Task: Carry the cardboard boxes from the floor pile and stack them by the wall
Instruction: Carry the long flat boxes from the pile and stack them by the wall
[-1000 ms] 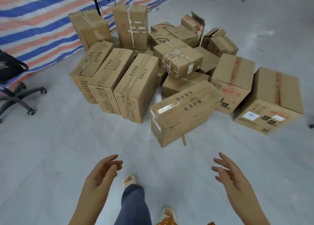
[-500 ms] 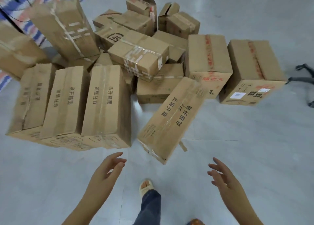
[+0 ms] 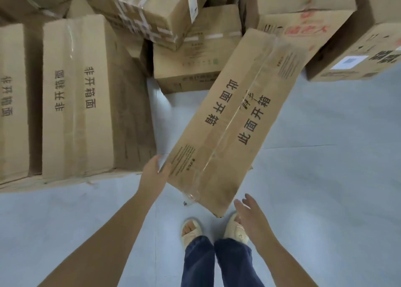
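Long tilted box (image 3: 230, 122) running away up-right from near end, left hand (image 3: 155, 171) nearer, touching its left corner, right hand (image 3: 249, 213) spread just beside, fingers gripping nothing yet

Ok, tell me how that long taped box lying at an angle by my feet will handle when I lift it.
The long box looks rigid, with crisp edges. Its length may make it swing unless gripped at both ends. The glossy tape could feel slick. The left hand touches its near corner; the right hand is apart.

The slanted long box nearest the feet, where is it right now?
In the head view, the slanted long box lies centre-right, between the left hand touching its near-left corner and the right hand.
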### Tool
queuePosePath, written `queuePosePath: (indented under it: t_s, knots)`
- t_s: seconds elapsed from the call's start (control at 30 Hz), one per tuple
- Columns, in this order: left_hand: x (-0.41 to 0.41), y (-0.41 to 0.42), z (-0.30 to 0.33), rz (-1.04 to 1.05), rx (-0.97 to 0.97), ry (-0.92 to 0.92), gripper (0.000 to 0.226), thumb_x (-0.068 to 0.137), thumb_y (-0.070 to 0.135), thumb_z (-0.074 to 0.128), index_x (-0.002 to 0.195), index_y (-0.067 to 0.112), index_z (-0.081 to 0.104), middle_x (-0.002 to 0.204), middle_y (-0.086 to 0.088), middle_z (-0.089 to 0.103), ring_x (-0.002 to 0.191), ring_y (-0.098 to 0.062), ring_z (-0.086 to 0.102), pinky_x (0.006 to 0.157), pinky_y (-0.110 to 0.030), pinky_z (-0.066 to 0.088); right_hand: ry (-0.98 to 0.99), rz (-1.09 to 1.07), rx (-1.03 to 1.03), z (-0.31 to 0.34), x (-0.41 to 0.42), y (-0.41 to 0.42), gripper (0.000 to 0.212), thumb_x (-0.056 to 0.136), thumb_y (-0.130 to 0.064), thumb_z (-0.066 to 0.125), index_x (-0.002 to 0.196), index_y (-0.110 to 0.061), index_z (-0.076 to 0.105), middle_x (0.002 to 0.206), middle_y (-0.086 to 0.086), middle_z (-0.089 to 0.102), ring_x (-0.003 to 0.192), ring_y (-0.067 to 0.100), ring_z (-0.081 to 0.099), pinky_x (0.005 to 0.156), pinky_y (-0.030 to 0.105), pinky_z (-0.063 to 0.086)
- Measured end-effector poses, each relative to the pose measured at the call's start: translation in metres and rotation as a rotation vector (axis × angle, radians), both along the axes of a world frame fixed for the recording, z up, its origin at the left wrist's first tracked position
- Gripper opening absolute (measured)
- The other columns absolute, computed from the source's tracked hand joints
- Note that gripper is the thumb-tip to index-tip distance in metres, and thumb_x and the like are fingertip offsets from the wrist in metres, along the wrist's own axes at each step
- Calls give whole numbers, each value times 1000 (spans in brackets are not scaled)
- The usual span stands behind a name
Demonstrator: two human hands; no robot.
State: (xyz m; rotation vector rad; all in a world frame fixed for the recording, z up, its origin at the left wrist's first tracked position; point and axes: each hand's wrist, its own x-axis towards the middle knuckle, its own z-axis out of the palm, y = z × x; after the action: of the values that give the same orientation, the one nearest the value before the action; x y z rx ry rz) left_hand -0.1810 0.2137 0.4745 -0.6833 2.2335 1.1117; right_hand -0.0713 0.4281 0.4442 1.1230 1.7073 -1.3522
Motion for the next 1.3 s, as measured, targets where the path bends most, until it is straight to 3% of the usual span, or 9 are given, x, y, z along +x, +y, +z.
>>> queuePosePath:
  t_s: [0.07,0.2,0.5,0.63,0.87,1.0,1.1,1.2,1.3]
  knots:
    - [-8,-4,-29,44,56,-62,44,97,26,51,134,4,46,117,6,57,110,-15,50,88,-21,43,-58,11,-32,-27,4,-12,62,94,-44,48,148,-24,24,149,-3,37,133,23,41,110,42,34]
    - [-6,-24,-75,74,197,-201,59,84,58,58,125,16,58,120,-1,64,112,-15,58,106,-36,40,-8,-16,-131,-58,8,-24,63,95,-48,45,149,-29,21,144,-6,42,131,20,43,111,41,35]
    - [32,11,-17,52,232,-107,24,96,35,51,117,24,56,108,10,63,100,-2,57,74,-13,40,66,-268,-61,10,20,5,37,96,-39,49,131,-29,44,118,-9,58,113,18,55,103,45,45]
    - [51,35,41,97,219,-26,13,98,33,46,106,25,54,97,14,60,89,1,55,68,-14,39,165,-344,-24,80,17,25,19,98,-33,47,116,-30,50,99,-18,59,91,5,58,82,34,49]
    - [53,55,115,165,165,-30,28,96,48,44,101,22,52,91,9,55,81,-3,50,73,-28,40,220,-376,67,166,-2,45,17,97,-40,46,85,-36,58,89,-12,61,82,8,56,83,38,47]
    - [30,58,143,164,125,-39,35,93,54,44,84,19,46,91,1,52,79,-8,49,62,-25,36,201,-372,58,186,-24,47,25,95,-48,45,101,-28,59,91,-9,59,91,18,57,91,47,48]
    - [5,60,150,165,181,-126,41,92,58,44,104,19,41,94,6,48,82,-11,48,69,-30,37,139,-426,-36,190,-49,47,32,92,-55,48,113,-31,52,101,-10,56,94,26,56,89,63,47]
    - [-19,61,160,302,378,-306,50,86,60,53,119,22,51,100,-1,65,84,-16,61,66,-34,49,75,-528,-136,192,-69,49,45,87,-51,60,125,-29,49,120,-1,49,120,34,47,85,74,41]
    - [-26,57,162,327,451,-412,53,83,57,62,125,26,53,119,-5,61,116,-32,53,90,-65,43,79,-552,-155,195,-75,52,41,87,-44,63,122,-27,47,117,0,43,125,35,40,89,77,34]
